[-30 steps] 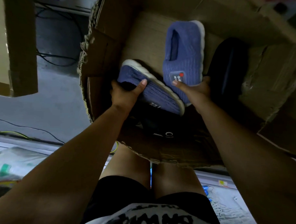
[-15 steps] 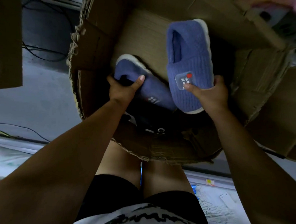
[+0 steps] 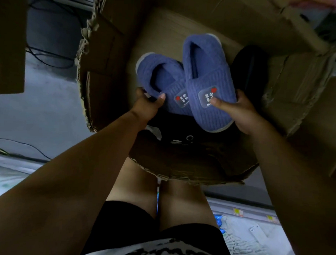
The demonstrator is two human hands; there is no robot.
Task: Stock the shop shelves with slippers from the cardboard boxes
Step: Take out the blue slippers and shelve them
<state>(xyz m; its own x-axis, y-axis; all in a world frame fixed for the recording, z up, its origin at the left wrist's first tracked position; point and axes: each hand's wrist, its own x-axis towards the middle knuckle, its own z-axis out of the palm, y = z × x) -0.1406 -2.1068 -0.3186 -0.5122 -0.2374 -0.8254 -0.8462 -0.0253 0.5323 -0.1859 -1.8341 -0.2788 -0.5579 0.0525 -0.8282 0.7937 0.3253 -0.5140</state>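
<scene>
We hold a pair of blue slippers over the open cardboard box (image 3: 112, 49), one in each hand. Our left hand (image 3: 148, 105) is closed on the left slipper (image 3: 161, 77), thumb on top of its upper and fingers hidden beneath. Our right hand (image 3: 238, 110) is closed on the right slipper (image 3: 207, 79), thumb pressed on the clear label patch near the toe, palm wrapping its outer edge.

Both slippers lie with their long axes running away from us, toes toward our body and heel openings pointing toward the far wall of the box. They sit side by side, with the right one overlapping the inner edge of the left and reaching nearer to us. Each hand grips at the toe end, so the bulk of each slipper extends forward beyond the hand.

Dark slippers (image 3: 174, 139) remain in the box below, and another dark one (image 3: 249, 73) stands just right of the pair.

No shelf shows here, so we judge the next move to be a lift straight up, clear of the box walls, before turning toward the shelves.
</scene>
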